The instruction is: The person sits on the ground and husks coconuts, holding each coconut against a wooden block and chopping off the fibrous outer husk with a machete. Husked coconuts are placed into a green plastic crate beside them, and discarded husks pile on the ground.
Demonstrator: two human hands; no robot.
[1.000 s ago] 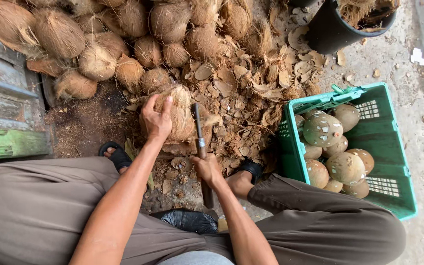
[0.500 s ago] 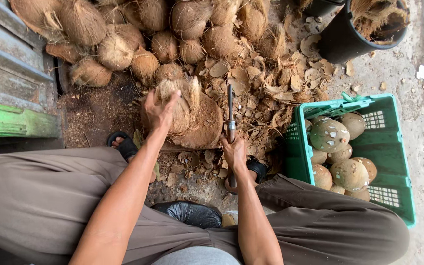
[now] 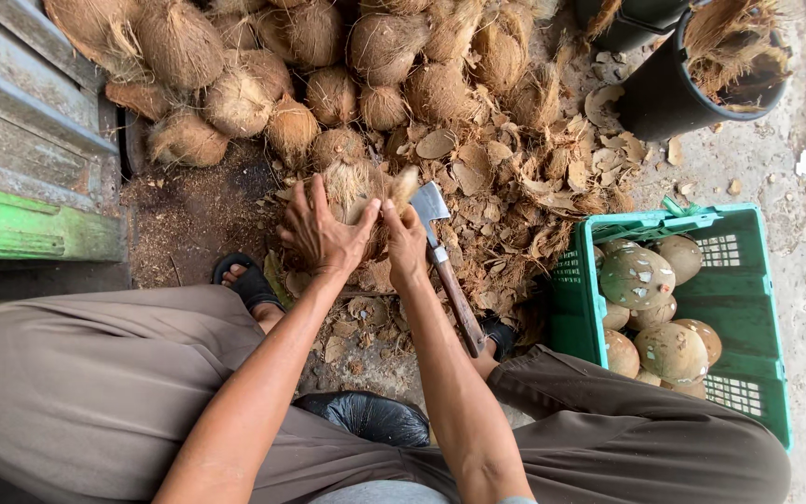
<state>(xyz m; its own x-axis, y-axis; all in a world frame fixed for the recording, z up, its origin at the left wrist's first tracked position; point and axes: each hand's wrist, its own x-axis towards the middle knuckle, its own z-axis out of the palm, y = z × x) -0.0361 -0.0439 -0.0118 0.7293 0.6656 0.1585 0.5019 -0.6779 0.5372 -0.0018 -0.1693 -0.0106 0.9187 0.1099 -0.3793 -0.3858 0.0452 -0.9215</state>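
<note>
Head view, now. You sit low with knees spread, both hands at frame centre on one husked coconut (image 3: 358, 191) resting on the ground.

- Left hand (image 3: 319, 229): fingers spread over the coconut's left side, grip clamped on the fibre.
- Right hand (image 3: 405, 238): fingers closed on the husk at the coconut's right edge, thumb and fingers pinched together on a tuft. The hatchet (image 3: 445, 261) lies against the right wrist, blade up by the coconut, wooden handle running down toward your right knee. Whether the hand has any hold on the handle you cannot tell from here.

Change from half a second ago: the right hand then gripped the hatchet handle with the blade raised upright, apart from the coconut. Now that hand has come onto the husk and the blade sits just beside the coconut. Read: chopping has given way to pulling fibre by hand.

Surroundings:
- Pile (image 3: 328, 65) of unhusked coconuts across the upper frame.
- Torn husk scraps (image 3: 515, 187) littering the ground right of centre.
- Green crate (image 3: 748, 280) at right, holding peeled nuts.
- Black bucket (image 3: 664, 93) with fibre, upper right.
</note>
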